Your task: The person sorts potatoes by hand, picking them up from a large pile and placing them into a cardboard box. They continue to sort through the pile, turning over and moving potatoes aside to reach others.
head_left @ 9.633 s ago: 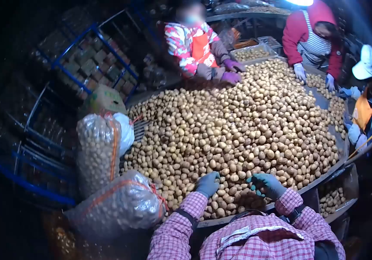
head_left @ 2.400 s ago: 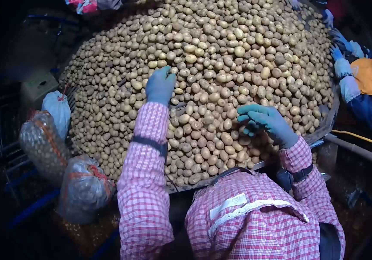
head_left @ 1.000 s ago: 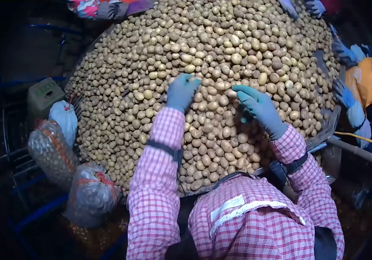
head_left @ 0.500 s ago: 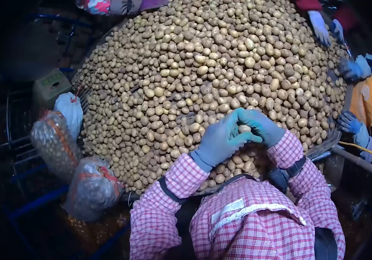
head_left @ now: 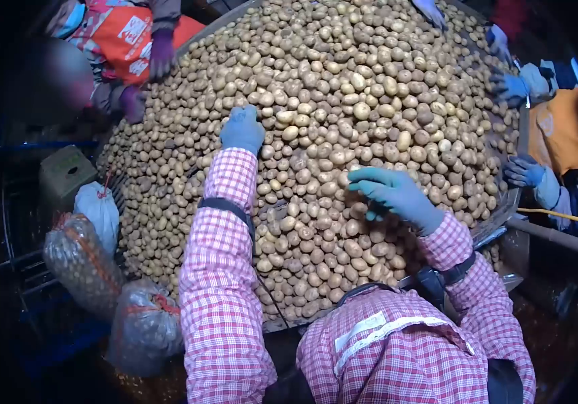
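A wide heap of small, brownish-yellow potatoes (head_left: 316,222) fills the table in front of me. My left hand (head_left: 242,130), in a blue-grey glove, reaches far forward onto the left-middle of the heap. Its back faces up, and its fingers are bent down out of sight, so whatever lies under them is hidden. Nearer to me, on the right, my right hand (head_left: 396,195) hovers just above the potatoes. Its teal-coated fingers are stretched toward the left and slightly apart, and no potato shows in them.
Filled clear bags (head_left: 146,330), a white sack (head_left: 97,214) and a cardboard box (head_left: 67,176) stand at the left. Co-workers' gloved hands rest around the heap: purple gloves (head_left: 162,54) at upper left, blue gloves (head_left: 523,170) at right. The table's wooden edge (head_left: 497,219) runs along the right.
My hands were together around a potato; now they are apart. The left has gone forward and left, while the right has opened. A co-worker in a red apron shows more at upper left.
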Motion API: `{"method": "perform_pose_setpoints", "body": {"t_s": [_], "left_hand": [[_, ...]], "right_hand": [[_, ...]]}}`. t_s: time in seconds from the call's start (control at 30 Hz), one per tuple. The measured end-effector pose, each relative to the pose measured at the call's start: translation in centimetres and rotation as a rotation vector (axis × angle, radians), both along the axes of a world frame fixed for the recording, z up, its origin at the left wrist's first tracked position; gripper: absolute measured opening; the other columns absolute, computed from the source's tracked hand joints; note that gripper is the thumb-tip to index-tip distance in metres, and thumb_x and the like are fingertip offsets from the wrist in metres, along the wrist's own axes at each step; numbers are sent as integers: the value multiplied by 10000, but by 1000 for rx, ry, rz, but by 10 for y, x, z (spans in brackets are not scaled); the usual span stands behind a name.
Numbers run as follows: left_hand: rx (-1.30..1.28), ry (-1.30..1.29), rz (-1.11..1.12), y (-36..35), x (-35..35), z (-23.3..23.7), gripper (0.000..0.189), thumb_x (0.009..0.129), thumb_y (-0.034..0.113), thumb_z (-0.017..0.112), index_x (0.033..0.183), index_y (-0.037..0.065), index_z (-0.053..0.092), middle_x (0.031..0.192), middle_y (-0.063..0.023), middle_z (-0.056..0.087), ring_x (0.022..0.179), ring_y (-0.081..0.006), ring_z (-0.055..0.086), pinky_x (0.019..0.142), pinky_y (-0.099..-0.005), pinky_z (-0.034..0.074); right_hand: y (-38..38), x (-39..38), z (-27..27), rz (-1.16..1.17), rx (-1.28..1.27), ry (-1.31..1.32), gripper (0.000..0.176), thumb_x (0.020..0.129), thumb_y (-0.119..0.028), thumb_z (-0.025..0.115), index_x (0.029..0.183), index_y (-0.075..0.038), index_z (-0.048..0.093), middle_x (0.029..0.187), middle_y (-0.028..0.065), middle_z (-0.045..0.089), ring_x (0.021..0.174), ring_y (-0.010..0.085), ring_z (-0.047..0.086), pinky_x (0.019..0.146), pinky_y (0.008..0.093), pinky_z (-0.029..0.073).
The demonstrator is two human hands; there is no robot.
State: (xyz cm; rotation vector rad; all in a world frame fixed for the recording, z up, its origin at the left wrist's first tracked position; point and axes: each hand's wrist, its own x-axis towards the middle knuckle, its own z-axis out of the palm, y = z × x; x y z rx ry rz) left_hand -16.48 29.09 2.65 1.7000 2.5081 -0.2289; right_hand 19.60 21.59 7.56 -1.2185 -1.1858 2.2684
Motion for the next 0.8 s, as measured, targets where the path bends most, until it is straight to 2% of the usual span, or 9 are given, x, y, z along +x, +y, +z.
{"method": "perform_pose_setpoints", "body": {"t_s": [0.13, 0.27, 0.33, 0.37, 0.4, 0.47, 0.6, 0.7, 0.8], "left_hand": [[-282, -70, 41, -5, -13, 3, 520, 905, 321, 659, 1394, 155, 598, 1333, -135, 676, 1213, -291, 664, 1016, -456, 535], [-95, -316, 94, -32, -7, 17, 428, 919, 398, 648, 1256, 140, 700, 1192, -138, 736, 1114, -312, 698, 968, -454, 535], [-15, -705, 310, -53, 32, 48, 421, 942, 443, 624, 1189, 118, 728, 1116, -153, 748, 1037, -332, 711, 940, -446, 536], [-63, -803, 83, -65, 49, 49, 438, 959, 460, 603, 1188, 107, 724, 1113, -163, 743, 1020, -336, 712, 925, -438, 541], [-108, -900, -142, -77, 68, 50, 457, 976, 477, 583, 1187, 96, 720, 1110, -173, 738, 1002, -339, 713, 910, -430, 546], [-119, -935, -306, -87, 117, 69, 470, 970, 494, 587, 1175, 93, 725, 1116, -183, 733, 1012, -335, 713, 907, -411, 549], [257, -568, -368, -16, 120, 33, 361, 936, 329, 679, 1125, 24, 720, 1155, -161, 736, 1058, -335, 707, 914, -440, 552], [202, -79, -482, 21, 126, -19, 215, 933, 240, 631, 1067, 94, 713, 1033, -110, 742, 992, -312, 716, 818, -471, 565], [65, -42, -355, 36, 142, -27, 297, 903, 218, 663, 1182, 116, 645, 1141, -129, 707, 1078, -324, 700, 873, -472, 561]], "right_hand": [[-13, -11, -17, 1, -69, 56, 352, 1016, -250, 645, 1295, -39, 678, 1018, 60, 721, 626, 116, 654, 540, 252, 518], [-18, -14, -19, -27, -208, 120, 387, 1038, -313, 603, 1313, -47, 665, 1079, 104, 733, 625, 145, 687, 531, 252, 542], [-15, -19, -22, -92, -368, 191, 426, 1058, -367, 561, 1333, -55, 649, 1096, 122, 735, 637, 160, 703, 536, 250, 557], [-16, -18, -26, -88, -241, 193, 489, 1073, -437, 504, 1362, -60, 619, 1092, 136, 739, 631, 163, 702, 544, 248, 575], [-14, -23, -18, -166, -342, 178, 532, 1077, -469, 479, 1375, -44, 595, 1011, 94, 730, 615, 138, 680, 548, 239, 577], [-7, -21, -44, -82, -388, 344, 479, 1061, -414, 544, 1307, -15, 643, 925, 45, 702, 605, 108, 653, 557, 216, 556], [-2, -11, -34, -10, -200, 244, 357, 1032, -302, 616, 1208, -5, 704, 865, 11, 665, 634, 91, 633, 570, 209, 528], [-3, 3, -28, -28, -103, 202, 304, 1024, -199, 608, 1225, 8, 705, 873, 24, 667, 725, 97, 640, 621, 230, 539], [-2, 11, -17, -67, -163, 270, 308, 1027, -174, 588, 1246, 13, 697, 863, 29, 667, 749, 106, 645, 669, 239, 551]]}}
